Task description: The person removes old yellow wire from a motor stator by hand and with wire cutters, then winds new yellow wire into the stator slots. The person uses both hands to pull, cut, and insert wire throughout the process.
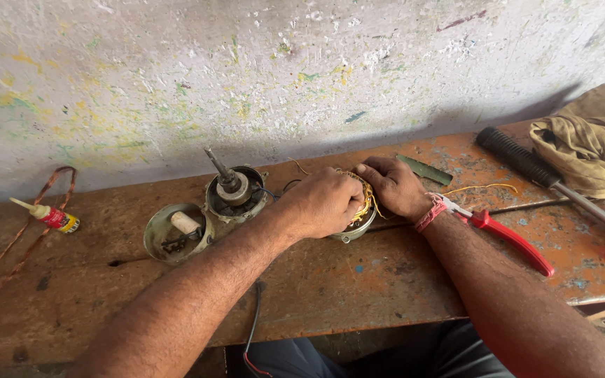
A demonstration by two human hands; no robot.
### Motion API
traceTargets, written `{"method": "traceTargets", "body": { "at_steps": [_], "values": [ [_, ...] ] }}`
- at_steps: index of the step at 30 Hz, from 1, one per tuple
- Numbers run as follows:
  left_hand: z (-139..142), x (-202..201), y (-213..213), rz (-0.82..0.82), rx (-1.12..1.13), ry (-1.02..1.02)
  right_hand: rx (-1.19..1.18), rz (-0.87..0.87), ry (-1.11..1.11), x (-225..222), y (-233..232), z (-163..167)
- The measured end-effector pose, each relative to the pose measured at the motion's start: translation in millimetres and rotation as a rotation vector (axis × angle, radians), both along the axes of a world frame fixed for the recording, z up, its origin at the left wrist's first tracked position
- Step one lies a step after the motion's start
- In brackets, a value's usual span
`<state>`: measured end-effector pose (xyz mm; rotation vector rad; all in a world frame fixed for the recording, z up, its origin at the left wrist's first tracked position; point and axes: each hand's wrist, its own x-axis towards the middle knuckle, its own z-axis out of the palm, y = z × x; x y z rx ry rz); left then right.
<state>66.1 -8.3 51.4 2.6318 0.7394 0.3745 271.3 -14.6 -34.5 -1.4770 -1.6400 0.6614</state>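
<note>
On the worn bench [358,280], both hands' fingers [369,170] curl tightly around the wound motor stator [360,210].

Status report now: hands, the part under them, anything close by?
Left hand and right hand gripping round metal stator with yellow-tied windings. Red-handled pliers beside right wrist.
</note>
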Motion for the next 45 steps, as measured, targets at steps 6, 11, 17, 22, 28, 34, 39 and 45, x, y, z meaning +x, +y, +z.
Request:
{"method": "traceTargets", "body": {
  "at_steps": [6, 11, 17, 22, 28, 34, 39, 45],
  "values": [
    [1, 4, -6, 0.033, 0.060, 0.078, -0.010, 0.009, 0.030, -1, 0, 1],
    [-5, 8, -5, 0.058, 0.064, 0.077, -0.012, 0.004, 0.015, 0, -1, 1],
    [-29, 8, -3, 0.137, 0.126, -0.035, 0.099, -0.043, -0.024, -6, -7, 11],
    [-44, -8, -25, 0.197, 0.470, -0.499, 0.422, -0.208, -0.002, -9, -39, 34],
    [-64, -34, -73, 0.063, 0.640, -0.461, 0.647, -0.048, -0.244, -28, -91, 39],
    [-61, -40, -73, 0.117, 0.665, -0.417, 0.685, -0.020, -0.381, -40, -97, 42],
    [-63, -43, -69, 0.113, 0.637, -0.481, 0.709, -0.030, -0.448, -48, -100, 47],
    [-70, -44, -66, 0.121, 0.672, -0.513, 0.532, -0.036, -0.615, -52, -99, 61]
  ]
}}
